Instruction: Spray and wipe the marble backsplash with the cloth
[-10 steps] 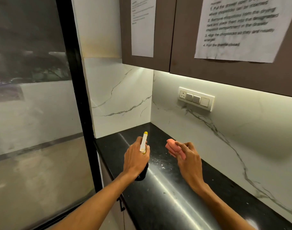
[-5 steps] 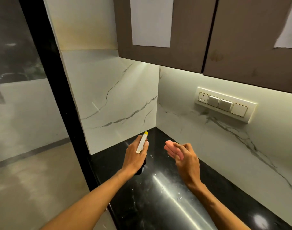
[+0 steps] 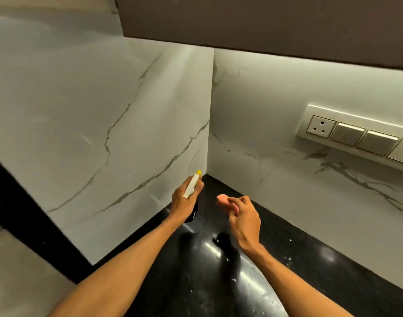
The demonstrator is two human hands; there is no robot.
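Note:
The white marble backsplash (image 3: pixel 276 124) with grey veins lines both walls of the corner above the black countertop (image 3: pixel 287 259). My left hand (image 3: pixel 185 201) grips a dark spray bottle (image 3: pixel 192 185) with a white head and yellow nozzle, which points at the corner. Just to its right, my right hand (image 3: pixel 244 216) holds a bunched pink cloth (image 3: pixel 223 199) in curled fingers, above the countertop and short of the wall. Most of the bottle's body is hidden behind my left hand.
A white socket and switch panel (image 3: pixel 356 136) is mounted on the right wall. Dark brown wall cabinets (image 3: pixel 264 21) hang overhead. The countertop shows white specks and glare. A black frame (image 3: pixel 24 216) borders the left wall panel, with floor beyond it.
The view has moved closer to the corner and tilted down; the papers on the cabinets have left the frame. Both hands have moved toward the corner, holding the same things.

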